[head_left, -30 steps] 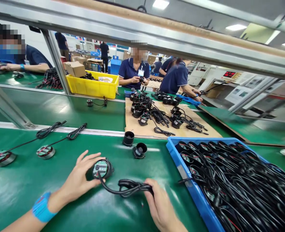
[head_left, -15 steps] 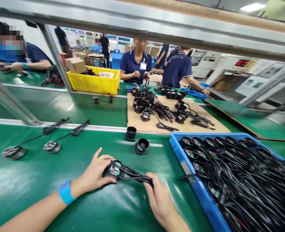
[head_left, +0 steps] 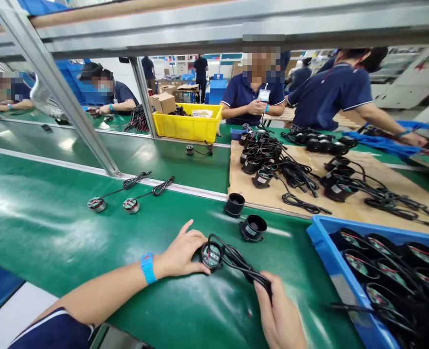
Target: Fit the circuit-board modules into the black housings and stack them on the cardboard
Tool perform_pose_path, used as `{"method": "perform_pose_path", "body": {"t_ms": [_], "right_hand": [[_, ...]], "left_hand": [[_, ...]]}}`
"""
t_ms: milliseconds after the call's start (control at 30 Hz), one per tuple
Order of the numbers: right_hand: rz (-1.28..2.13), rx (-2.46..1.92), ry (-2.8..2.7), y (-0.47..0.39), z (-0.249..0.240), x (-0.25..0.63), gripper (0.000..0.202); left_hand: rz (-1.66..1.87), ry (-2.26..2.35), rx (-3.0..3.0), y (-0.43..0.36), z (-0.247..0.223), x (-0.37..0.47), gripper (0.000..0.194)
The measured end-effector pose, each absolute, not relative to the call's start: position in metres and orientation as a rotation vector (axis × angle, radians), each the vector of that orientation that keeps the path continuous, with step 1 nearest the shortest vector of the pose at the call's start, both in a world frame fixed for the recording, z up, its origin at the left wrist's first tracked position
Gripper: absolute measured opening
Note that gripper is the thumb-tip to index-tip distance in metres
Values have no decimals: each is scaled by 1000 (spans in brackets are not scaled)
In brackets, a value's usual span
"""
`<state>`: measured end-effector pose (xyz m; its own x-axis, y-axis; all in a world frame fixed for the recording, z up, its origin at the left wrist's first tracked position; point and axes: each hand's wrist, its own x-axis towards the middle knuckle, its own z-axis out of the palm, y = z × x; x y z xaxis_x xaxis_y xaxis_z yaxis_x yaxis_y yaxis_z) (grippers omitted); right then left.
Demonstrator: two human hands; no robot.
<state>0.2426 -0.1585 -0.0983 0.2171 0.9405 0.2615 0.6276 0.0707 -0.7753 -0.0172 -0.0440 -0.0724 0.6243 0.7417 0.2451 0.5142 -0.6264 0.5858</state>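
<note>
Found in front of the person, low over the green table: a black round part with its circuit board face showing. Cannot confirm contact with the table. Grip of the left hand: closed about the rim, thumb on the near side, fingers on the far side. Grip of the right hand: clamped on the coiled black cable, with a loop arching back over the round part. Just beyond, on the table: two black cups, upright and close together. To the right: a blue tray of similar parts, with a loose cable end jutting over its wall. Assessed risks: could strain the cable's entry at the board if drawn away faster by the right hand than followed by the left. Could twist out of the left grip, given a hold only at the rim against a springy coil. Could snag on the jutting cable end if carried low past the tray.
</note>
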Motion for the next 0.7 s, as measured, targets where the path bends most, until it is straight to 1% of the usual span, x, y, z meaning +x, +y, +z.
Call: {"method": "perform_pose_path", "body": {"t_ms": [133,233,300,467,600,700], "right_hand": [[465,-1684,-1460,-156,-101,249,34],[518,-1692,-1530,-153,-104,258,32],[499,-1716,-1522,-151,-103,263,32],[552,-1839,-1448,-154,-93,261,37],[504,-1909,-1296,-160,-80,262,44],[529,-1779,-1216,-149,-67,272,46]], "left_hand": [[707,1064,2356,-44,-77,-17,76],[643,991,2432,-45,-78,-17,74],[657,1027,2440,-46,-80,-17,75],[581,997,2383,-46,-85,-16,77],[609,1000,2357,-37,-63,-16,72],[643,994,2410,-5,-34,-12,71]]}}
